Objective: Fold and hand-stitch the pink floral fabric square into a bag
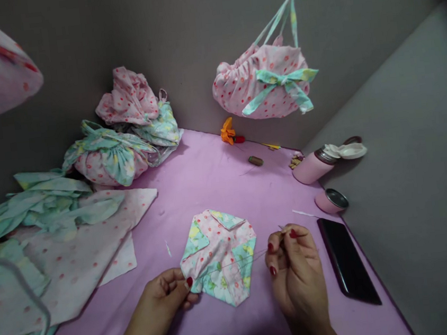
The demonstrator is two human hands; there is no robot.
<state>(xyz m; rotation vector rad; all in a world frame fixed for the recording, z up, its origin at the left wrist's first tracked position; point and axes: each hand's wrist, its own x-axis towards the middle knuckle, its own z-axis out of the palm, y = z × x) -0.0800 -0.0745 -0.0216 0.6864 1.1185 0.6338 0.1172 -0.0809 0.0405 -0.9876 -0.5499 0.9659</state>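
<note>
Lilac-covered bench [204,177], with a floral-and-dotted patch [217,238] at its front middle.
Dotted pink cloth [63,261] spreads along the left side, partly under pale-green strips [52,193]; a pink pouch [267,88] with a green bow hangs by the rear wall. The patch lies between the hands: the left hand [167,296] pinches its lower-left edge between thumb and fingers, while the right hand [298,266], raised just beside it, has its grip pressed together. Right of that hand lies a black phone [347,261], near a pink bottle [313,167], lid flipped open, and a pink cup [324,201]. Farther back lies a brown spool [255,161]. Thread [241,259] stretches over the patch into the right grip; the sliver at its fingertips is too small to identify.
</note>
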